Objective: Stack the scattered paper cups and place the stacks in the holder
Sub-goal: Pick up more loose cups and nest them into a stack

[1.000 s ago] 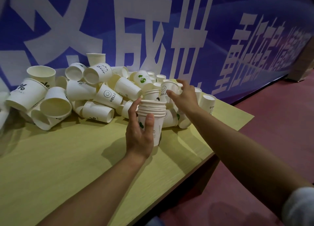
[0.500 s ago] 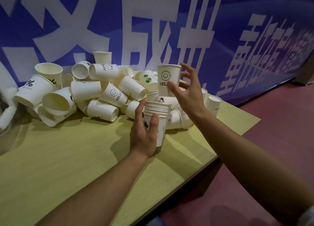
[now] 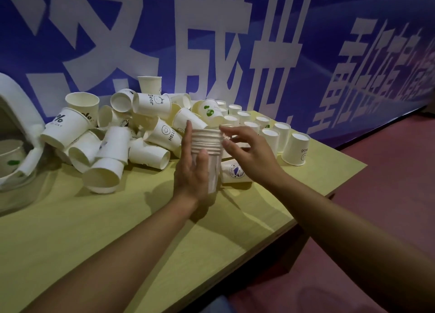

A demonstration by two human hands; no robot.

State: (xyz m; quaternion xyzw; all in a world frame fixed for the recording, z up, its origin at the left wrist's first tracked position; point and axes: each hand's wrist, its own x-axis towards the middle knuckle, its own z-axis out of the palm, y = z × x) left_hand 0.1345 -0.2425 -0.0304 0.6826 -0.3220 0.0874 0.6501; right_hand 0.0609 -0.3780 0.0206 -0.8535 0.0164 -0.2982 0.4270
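Note:
A stack of several nested white paper cups (image 3: 208, 143) stands upright on the yellow table (image 3: 98, 220). My left hand (image 3: 191, 169) wraps its left side, thumb across the front. My right hand (image 3: 247, 152) hovers at the stack's right rim with fingers spread and nothing in them. Behind lies a heap of loose cups (image 3: 131, 133), many on their sides. Upside-down cups (image 3: 273, 136) stand in rows to the right. A white holder (image 3: 23, 129) with a cup inside sits at the far left edge.
A blue banner with large white characters (image 3: 235, 41) backs the table. The table's right edge (image 3: 329, 195) drops to a dark red floor (image 3: 388, 171). One cup lies on its side (image 3: 235, 171) just right of the stack.
My right hand lifted a smiley cup from the heap, brought it down onto the stack and let go. The camera view shifted right, revealing the holder at the left.

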